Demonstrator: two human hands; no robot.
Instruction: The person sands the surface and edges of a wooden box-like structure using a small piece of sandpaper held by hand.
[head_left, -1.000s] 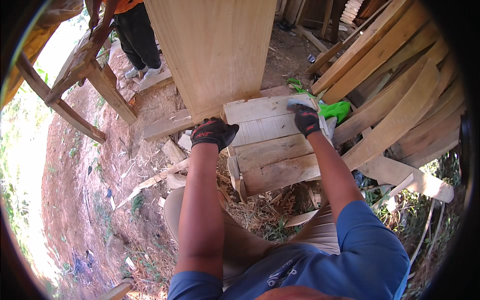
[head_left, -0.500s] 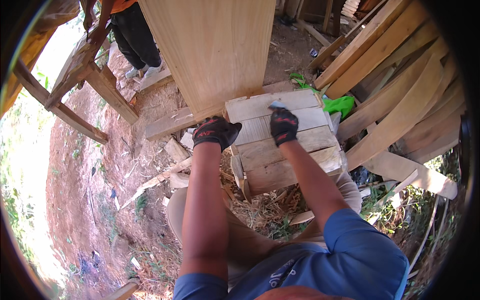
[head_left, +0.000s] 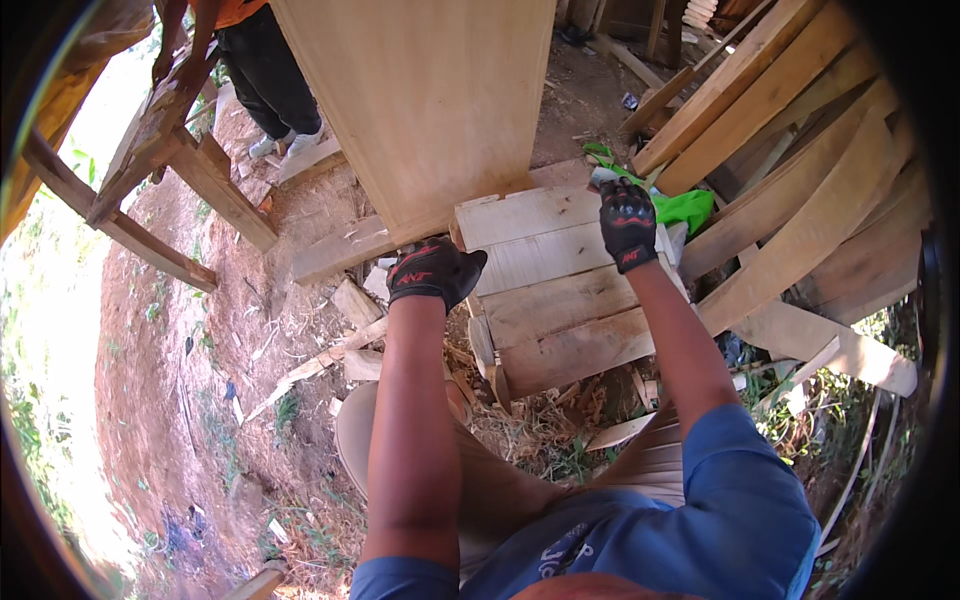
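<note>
A slatted wooden panel (head_left: 560, 300) made of several pale planks lies low in front of me. My left hand (head_left: 432, 272), in a black glove with red marks, grips the panel's upper left corner. My right hand (head_left: 628, 225), in the same kind of glove, clasps the panel's upper right edge beside a bright green cloth (head_left: 690, 208). A large upright sheet of pale board (head_left: 430, 100) stands just behind the panel, its lower edge touching the top plank.
Long planks (head_left: 800, 150) lean in a stack on the right. A rough timber frame (head_left: 150, 170) stands at the left, with another person's legs (head_left: 262, 75) behind it. Offcuts (head_left: 350, 300), shavings and red dirt cover the ground.
My right hand has gone from the middle of the panel's top planks back out to its right edge. My left hand has stayed on the left corner.
</note>
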